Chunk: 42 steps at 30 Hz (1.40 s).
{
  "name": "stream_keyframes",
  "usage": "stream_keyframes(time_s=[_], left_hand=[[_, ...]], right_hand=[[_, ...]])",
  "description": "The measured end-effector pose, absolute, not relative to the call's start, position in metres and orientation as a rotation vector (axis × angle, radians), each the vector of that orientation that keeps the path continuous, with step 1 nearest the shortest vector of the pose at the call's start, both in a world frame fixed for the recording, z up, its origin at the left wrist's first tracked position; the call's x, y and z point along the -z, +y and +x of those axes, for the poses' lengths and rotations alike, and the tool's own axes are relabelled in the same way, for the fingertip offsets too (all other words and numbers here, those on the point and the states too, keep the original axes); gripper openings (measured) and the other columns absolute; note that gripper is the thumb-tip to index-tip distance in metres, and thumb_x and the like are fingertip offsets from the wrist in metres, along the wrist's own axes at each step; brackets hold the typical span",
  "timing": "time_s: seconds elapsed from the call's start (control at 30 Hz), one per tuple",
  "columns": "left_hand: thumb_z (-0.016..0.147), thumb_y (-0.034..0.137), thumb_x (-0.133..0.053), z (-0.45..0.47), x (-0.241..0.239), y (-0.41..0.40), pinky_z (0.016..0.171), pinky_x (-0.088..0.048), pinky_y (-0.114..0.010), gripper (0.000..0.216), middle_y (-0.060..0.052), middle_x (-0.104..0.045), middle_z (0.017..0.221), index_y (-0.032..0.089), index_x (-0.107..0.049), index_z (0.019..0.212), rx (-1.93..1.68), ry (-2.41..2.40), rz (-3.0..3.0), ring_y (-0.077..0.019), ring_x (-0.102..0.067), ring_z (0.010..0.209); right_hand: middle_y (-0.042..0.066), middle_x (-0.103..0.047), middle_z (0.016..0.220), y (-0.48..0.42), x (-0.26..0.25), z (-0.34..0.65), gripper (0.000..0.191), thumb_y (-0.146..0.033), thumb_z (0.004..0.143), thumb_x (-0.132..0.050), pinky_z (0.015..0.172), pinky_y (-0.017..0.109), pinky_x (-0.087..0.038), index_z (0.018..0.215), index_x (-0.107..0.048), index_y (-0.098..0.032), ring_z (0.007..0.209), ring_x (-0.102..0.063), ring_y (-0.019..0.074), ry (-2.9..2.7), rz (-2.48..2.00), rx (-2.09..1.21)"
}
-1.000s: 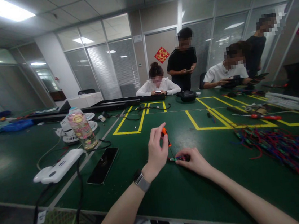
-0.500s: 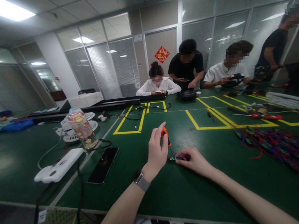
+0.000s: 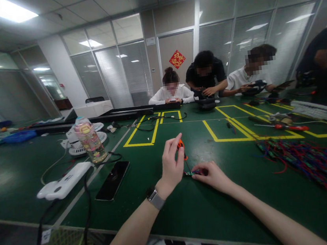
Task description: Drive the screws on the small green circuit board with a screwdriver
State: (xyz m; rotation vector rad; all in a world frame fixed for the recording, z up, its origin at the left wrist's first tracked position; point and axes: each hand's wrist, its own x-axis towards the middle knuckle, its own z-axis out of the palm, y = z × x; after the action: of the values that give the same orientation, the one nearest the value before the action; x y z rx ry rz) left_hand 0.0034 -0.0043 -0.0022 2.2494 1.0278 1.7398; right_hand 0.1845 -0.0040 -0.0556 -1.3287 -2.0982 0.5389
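Observation:
My left hand [image 3: 171,164] is closed around a small screwdriver with an orange handle [image 3: 180,146], held upright with its tip pointing down at a tiny green circuit board [image 3: 189,173] on the green table [image 3: 169,221]. My right hand [image 3: 211,175] lies on the table and pinches the right end of that board, pressing it down. A watch sits on my left wrist.
A black phone [image 3: 112,181], a white power strip [image 3: 62,182] and a drink bottle [image 3: 89,140] lie left of my hands. A heap of red-wired boards [image 3: 308,160] is at right, a red screwdriver [image 3: 289,127] beyond it. Several people are at the far side.
My hands have barely moved; the left fingers have shifted slightly on the screwdriver. Across the table a standing person in black has bent down, and another at the right has walked off to the edge.

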Motion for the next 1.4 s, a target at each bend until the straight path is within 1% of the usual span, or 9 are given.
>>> stream_keyframes(time_s=[0.1,0.27,0.47,0.67,0.83,0.9,1.0,1.07,1.4], left_hand=[[0.1,0.02,-0.04,0.0027,0.0013,-0.0026,0.087,-0.049,-0.031,0.037,-0.007,-0.059,0.109,0.022,-0.049,0.135,-1.751,0.997,2.241,-0.0175,-0.058,0.098],[0.094,0.026,-0.056,0.0002,0.0011,0.0006,0.079,-0.048,-0.03,0.027,-0.003,-0.057,0.093,0.022,-0.06,0.12,-1.813,1.055,2.253,-0.0167,-0.057,0.086],[0.099,0.018,-0.042,0.0018,0.0005,-0.0031,0.085,-0.048,-0.029,0.034,-0.006,-0.059,0.104,0.021,-0.053,0.131,-1.758,0.97,2.256,-0.0165,-0.058,0.096],[0.094,0.026,-0.057,0.001,0.0031,0.0001,0.077,-0.048,-0.028,0.026,-0.002,-0.054,0.089,0.021,-0.062,0.119,-1.85,1.018,2.245,-0.0155,-0.056,0.083],[0.1,0.019,-0.039,0.0022,0.0024,-0.0023,0.086,-0.047,-0.03,0.036,-0.006,-0.059,0.106,0.022,-0.051,0.134,-1.762,0.94,2.235,-0.0168,-0.058,0.096],[0.1,0.021,-0.043,0.0021,0.0029,-0.0019,0.084,-0.048,-0.029,0.034,-0.005,-0.06,0.102,0.023,-0.052,0.133,-1.768,0.936,2.232,-0.0162,-0.058,0.093],[0.094,0.026,-0.056,0.0014,0.0045,0.0002,0.077,-0.048,-0.027,0.027,-0.002,-0.056,0.092,0.023,-0.06,0.121,-1.833,0.967,2.236,-0.0155,-0.056,0.084],[0.092,0.028,-0.06,0.0011,0.0054,0.0013,0.076,-0.048,-0.027,0.024,-0.002,-0.054,0.09,0.023,-0.061,0.116,-1.855,0.968,2.239,-0.0152,-0.056,0.082],[0.094,0.025,-0.056,0.0019,0.0044,-0.0003,0.078,-0.046,-0.028,0.029,-0.002,-0.056,0.094,0.022,-0.056,0.122,-1.774,0.943,2.275,-0.0158,-0.055,0.084]], right_hand=[[0.001,-0.068,0.065,-0.0037,0.0559,0.1846,0.018,-0.035,0.079,-0.068,0.061,0.028,-0.041,0.087,-0.077,-0.021,0.061,-0.057,0.0173,-2.093,-1.329,-0.541],[0.002,-0.068,0.065,-0.0031,0.0566,0.1854,0.018,-0.035,0.079,-0.067,0.061,0.028,-0.04,0.086,-0.078,-0.021,0.061,-0.058,0.0175,-2.09,-1.348,-0.553],[0.002,-0.071,0.069,-0.0024,0.0568,0.1856,0.018,-0.034,0.079,-0.068,0.061,0.027,-0.041,0.086,-0.078,-0.021,0.064,-0.059,0.0183,-2.077,-1.335,-0.59],[0.002,-0.071,0.068,-0.0026,0.0579,0.185,0.017,-0.032,0.078,-0.069,0.06,0.026,-0.04,0.086,-0.079,-0.02,0.062,-0.057,0.0167,-2.071,-1.337,-0.59],[0.002,-0.069,0.065,-0.0028,0.0578,0.1849,0.018,-0.032,0.078,-0.069,0.058,0.025,-0.037,0.086,-0.079,-0.019,0.06,-0.055,0.0152,-2.067,-1.336,-0.612],[0.002,-0.068,0.065,-0.0024,0.0581,0.1848,0.018,-0.032,0.078,-0.069,0.058,0.025,-0.037,0.087,-0.079,-0.019,0.06,-0.054,0.0153,-2.067,-1.335,-0.613],[0.001,-0.066,0.063,-0.0013,0.0593,0.1847,0.017,-0.031,0.078,-0.069,0.058,0.025,-0.037,0.085,-0.079,-0.019,0.059,-0.054,0.0151,-2.062,-1.342,-0.601],[0.001,-0.065,0.061,-0.0007,0.0601,0.1847,0.016,-0.03,0.077,-0.069,0.058,0.025,-0.037,0.085,-0.078,-0.019,0.058,-0.053,0.0149,-2.064,-1.345,-0.593],[-0.001,-0.061,0.063,-0.0016,0.0612,0.1861,0.018,-0.034,0.079,-0.068,0.06,0.025,-0.037,0.089,-0.076,-0.021,0.06,-0.053,0.0155,-2.095,-1.337,-0.556]])
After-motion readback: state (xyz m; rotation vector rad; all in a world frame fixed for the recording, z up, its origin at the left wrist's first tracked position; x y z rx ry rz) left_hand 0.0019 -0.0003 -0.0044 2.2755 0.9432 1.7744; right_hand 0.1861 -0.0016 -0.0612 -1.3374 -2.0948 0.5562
